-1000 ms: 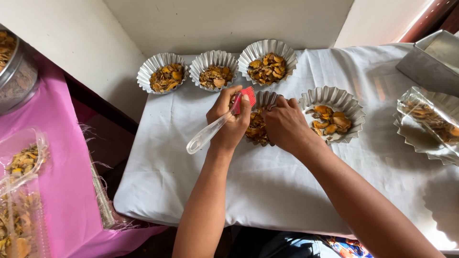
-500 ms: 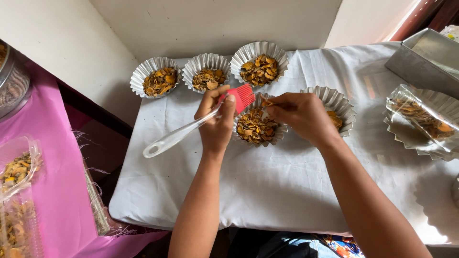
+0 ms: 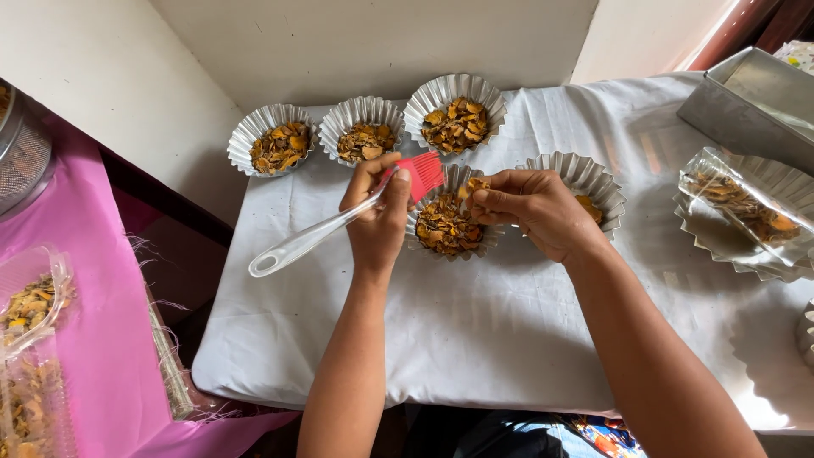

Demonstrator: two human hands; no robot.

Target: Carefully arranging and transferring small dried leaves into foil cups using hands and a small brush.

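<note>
My left hand point(image 3: 378, 214) grips a brush with red bristles point(image 3: 421, 173) and a clear handle point(image 3: 298, 243) that points down to the left. The bristles hover at the rim of a fluted foil cup point(image 3: 448, 226) filled with dried yellow-brown slices. My right hand point(image 3: 532, 209) pinches a small dried slice point(image 3: 471, 186) above that cup's far edge. Behind the right hand, partly hidden, is another foil cup point(image 3: 595, 182) with slices.
Three filled foil cups point(image 3: 278, 141), point(image 3: 363, 131), point(image 3: 455, 111) line the back of the white-covered table point(image 3: 475, 331). A metal tray point(image 3: 750, 106) and foil cups under clear wrap point(image 3: 742, 212) sit right. Left, a pink cloth point(image 3: 80, 322) holds clear bags of slices point(image 3: 32, 301).
The brush has swung so its handle points further down-left and the bristles reach the middle cup. My right hand moved from the right cup toward the middle one, holding a slice.
</note>
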